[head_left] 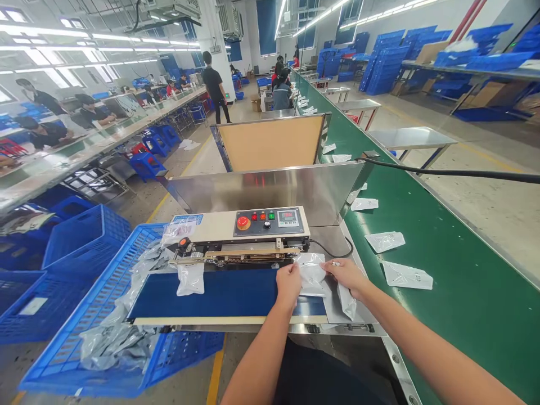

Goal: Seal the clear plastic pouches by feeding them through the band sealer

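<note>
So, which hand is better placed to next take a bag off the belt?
Likely the right hand: it's nearer the green belt, while the left hand holds the opposite side of the white bag between them.

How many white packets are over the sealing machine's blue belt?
2: one white packet toward the left end of the blue belt, and a held packet near its right end, between the left hand and right hand. The hands could hide more.
</note>
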A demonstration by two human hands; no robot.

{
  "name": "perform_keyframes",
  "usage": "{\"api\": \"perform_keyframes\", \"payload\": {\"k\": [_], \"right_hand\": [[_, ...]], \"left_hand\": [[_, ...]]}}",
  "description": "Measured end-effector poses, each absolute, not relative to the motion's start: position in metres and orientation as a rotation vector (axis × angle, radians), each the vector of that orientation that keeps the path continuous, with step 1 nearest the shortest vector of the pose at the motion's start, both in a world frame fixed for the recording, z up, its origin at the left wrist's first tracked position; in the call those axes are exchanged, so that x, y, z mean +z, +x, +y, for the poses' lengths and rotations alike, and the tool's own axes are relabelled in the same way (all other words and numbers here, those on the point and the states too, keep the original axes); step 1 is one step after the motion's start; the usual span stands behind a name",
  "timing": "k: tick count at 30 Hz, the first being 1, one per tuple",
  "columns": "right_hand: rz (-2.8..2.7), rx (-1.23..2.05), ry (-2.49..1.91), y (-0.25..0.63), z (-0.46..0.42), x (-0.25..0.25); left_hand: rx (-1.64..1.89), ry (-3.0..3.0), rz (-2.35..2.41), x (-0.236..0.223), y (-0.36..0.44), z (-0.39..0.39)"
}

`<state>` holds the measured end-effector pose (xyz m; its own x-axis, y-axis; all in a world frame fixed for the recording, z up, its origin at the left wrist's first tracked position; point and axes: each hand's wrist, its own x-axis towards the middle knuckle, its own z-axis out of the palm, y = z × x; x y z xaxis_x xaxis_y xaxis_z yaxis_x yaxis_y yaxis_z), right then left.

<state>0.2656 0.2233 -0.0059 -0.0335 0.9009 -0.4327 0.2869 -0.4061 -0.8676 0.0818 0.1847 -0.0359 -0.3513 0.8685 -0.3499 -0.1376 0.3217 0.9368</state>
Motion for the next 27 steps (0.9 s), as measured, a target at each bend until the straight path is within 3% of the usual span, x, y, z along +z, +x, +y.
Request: {"api": "perform_keyframes", "payload": {"k": [6, 13, 19, 23, 27], "right_hand": [[-1.280, 1.565, -1.681, 0.222, 0.221, 0.006], [-1.172, 1.574, -1.701, 0.246, 0.190, 0.032], [-1.278, 1.325, -1.485, 0.223, 0.174, 0.056], [-1.034, 1.284, -1.246, 0.230, 0.174, 0.055], [-1.240, 1.462, -1.325, 0.258, 0.163, 0.042]], "left_hand": [[1.335, 0.629, 1.607, -0.028, 0.035, 0.173], [1.603, 0.591, 1.907, -0.011, 0.001, 0.119], [1.158, 1.005, 1.267, 0.018, 0.078, 0.094], [1.238, 0.986, 1.101, 0.027, 0.095, 0.106], [1.182, 0.930, 1.104, 0.024, 0.086, 0.113]]}}
